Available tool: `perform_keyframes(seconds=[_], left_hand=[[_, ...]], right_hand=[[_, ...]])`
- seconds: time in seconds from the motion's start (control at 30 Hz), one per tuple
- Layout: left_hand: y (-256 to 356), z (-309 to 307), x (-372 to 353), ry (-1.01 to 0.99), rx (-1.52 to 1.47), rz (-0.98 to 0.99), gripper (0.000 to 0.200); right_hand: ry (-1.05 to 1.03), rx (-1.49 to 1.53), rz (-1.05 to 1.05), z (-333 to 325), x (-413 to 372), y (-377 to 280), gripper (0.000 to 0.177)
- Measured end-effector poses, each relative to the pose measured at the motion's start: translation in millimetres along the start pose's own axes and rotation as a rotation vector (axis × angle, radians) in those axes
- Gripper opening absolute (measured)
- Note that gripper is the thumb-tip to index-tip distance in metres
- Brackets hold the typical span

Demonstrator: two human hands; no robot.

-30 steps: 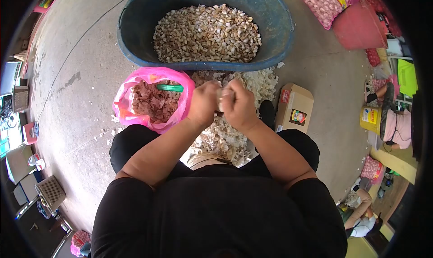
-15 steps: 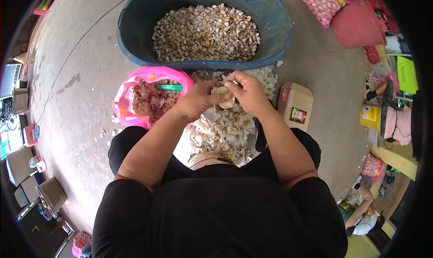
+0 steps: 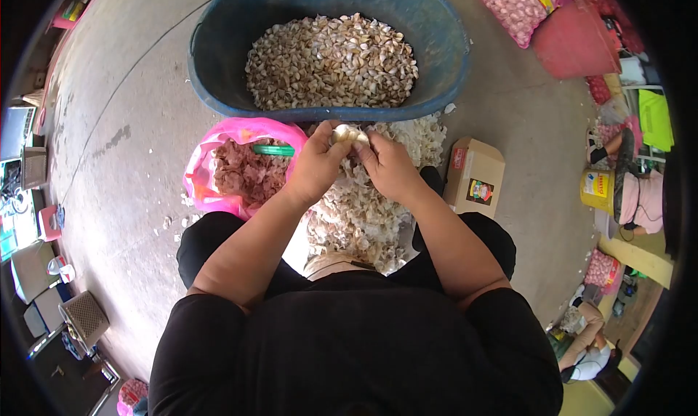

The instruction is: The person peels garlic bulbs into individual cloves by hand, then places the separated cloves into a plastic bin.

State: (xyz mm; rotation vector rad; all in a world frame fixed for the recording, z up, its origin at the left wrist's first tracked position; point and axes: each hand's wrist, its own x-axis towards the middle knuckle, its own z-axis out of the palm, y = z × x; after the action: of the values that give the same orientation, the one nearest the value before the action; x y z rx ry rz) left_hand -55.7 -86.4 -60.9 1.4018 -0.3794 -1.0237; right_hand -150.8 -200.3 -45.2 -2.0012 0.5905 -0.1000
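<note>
Between the earlier frame and now, the pale garlic bulb (image 3: 350,133) has moved forward, toward the tub (image 3: 430,42), and the right hand (image 3: 389,167) has come nearer to the left hand (image 3: 314,167). Left thumb and forefinger pinch one side of the bulb; right thumb and fingertips press at the other side. The lower fingers seem curled, but I cannot tell exactly what they touch. So the bulb is held up between both hands, just beside the tub's near rim.

I judge it light and firm inside, with dry, papery skin which can tear and slide under the fingers. It is better taken by its two firm sides, thumbs on top, because loose skin gives a poor hold. Pressing too hard may bruise the cloves.

Below the hands lies a soft heap of loose skins (image 3: 358,212). On the left stands the open pink bag (image 3: 282,130), with reddish-brown skins (image 3: 247,180) and a green object (image 3: 273,150) inside. Separated cloves (image 3: 331,66) cover the tub's bottom, and the cardboard box (image 3: 488,156) is to the right.
</note>
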Motion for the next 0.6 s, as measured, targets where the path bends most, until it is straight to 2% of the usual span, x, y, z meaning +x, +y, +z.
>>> perform_keyframes(seconds=[0.07, 0.1, 0.17, 0.2, 0.37, 0.47, 0.5, 0.6], left_hand=[[3, -8, 4, -0.063, 0.073, -0.052, 0.022], [5, -10, 5, -0.093, 0.109, -0.079, 0.022], [7, -8, 4, -0.072, 0.17, 0.038, 0.022], [6, -6, 1, -0.063, 0.197, 0.091, 0.022], [11, -10, 3, -0.169, 0.174, 0.008, 0.023], [18, -11, 1, -0.184, 0.149, 0.056, 0.024], [19, -11, 1, -0.176, 0.153, 0.089, 0.024], [18, -9, -3, -0.144, 0.471, 0.271, 0.023]], right_hand=[[0.05, -0.045, -0.141, -1, 1, 2, 0.026], [0.02, -0.085, -0.136, -6, 2, 0, 0.026], [-0.044, -0.165, -0.12, -14, 2, -3, 0.026], [-0.032, -0.145, -0.119, -12, -1, -1, 0.026], [0.036, 0.015, -0.171, -11, 0, 3, 0.029], [-0.147, 0.368, 0.161, -15, 1, 8, 0.031], [-0.162, 0.416, 0.213, -16, 0, 5, 0.031], [-0.173, 0.48, 0.306, -18, 2, -2, 0.029]])
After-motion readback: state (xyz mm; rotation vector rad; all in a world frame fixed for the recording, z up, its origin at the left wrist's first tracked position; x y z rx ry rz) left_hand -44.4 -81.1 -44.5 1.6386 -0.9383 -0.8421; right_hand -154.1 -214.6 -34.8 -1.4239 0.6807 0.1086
